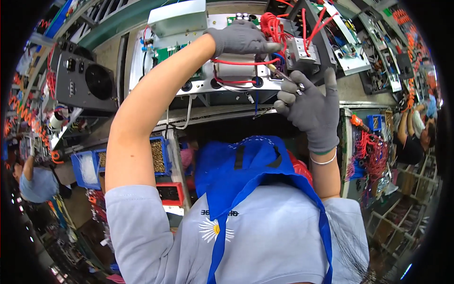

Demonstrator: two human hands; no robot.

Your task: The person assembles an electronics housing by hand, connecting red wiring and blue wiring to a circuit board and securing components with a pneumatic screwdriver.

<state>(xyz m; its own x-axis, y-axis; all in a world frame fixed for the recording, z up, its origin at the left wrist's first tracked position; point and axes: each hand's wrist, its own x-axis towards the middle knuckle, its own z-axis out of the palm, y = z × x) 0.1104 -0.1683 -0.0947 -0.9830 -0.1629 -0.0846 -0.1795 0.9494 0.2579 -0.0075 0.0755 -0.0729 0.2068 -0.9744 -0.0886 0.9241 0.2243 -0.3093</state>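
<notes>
My left hand [239,38], in a grey glove, reaches over an open metal chassis [163,90]. Its fingers are bent together beside a bundle of red wires [271,26]; what they grip is hidden. Below it a thick red cable [246,62] crosses a white cylinder [234,70]. Also gloved, my right hand [312,102] is closed around a slim silvery hand tool [283,74], its thumb side raised. The tool points up and left, its tip close to the end of the red cable and some blue wires. Its exact kind is unclear.
A dark grey housing with a round fan [99,80] stands left of the chassis. Grey metal blocks [302,52] sit at its right. Blue bins of small brass parts [158,156] lie left below the bench edge. Red wire bundles [371,146] hang at right; other people work on both sides.
</notes>
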